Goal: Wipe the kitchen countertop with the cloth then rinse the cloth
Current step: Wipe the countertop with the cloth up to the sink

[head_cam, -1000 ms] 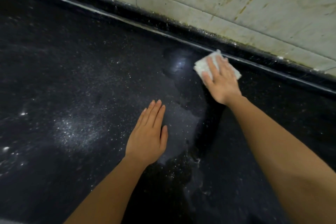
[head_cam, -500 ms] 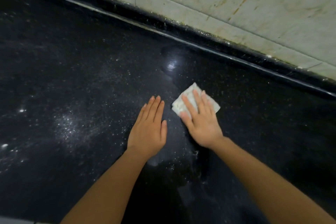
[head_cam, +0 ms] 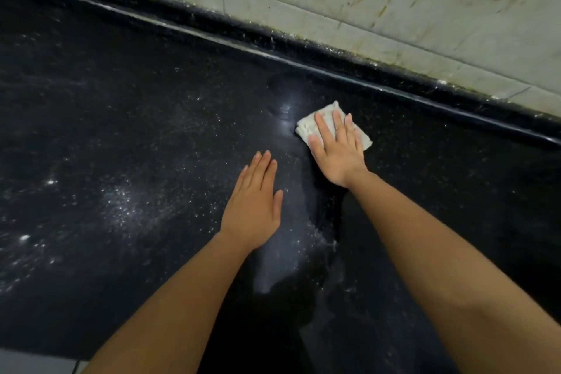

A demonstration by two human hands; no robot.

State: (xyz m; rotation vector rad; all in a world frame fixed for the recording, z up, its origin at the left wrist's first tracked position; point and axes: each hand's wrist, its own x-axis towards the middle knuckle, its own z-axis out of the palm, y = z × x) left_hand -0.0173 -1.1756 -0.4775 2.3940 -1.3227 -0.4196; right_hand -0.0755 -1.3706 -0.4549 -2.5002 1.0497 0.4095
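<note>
A small folded white cloth (head_cam: 306,127) lies on the black speckled countertop (head_cam: 136,136). My right hand (head_cam: 337,149) presses flat on the cloth with straight fingers and covers most of it. My left hand (head_cam: 253,206) rests flat on the countertop, a little nearer to me and to the left of the cloth, holding nothing. A wet, shiny streak (head_cam: 285,112) shows just left of the cloth.
White powdery specks (head_cam: 118,206) spread over the counter's left part. A raised black ledge (head_cam: 334,61) runs along the back, under a stained pale tiled wall (head_cam: 394,9). The counter's front edge (head_cam: 45,352) shows at the bottom left.
My right hand slid the cloth from the back ledge toward me, then pushed it back out a short way. My left hand has stayed in place.
</note>
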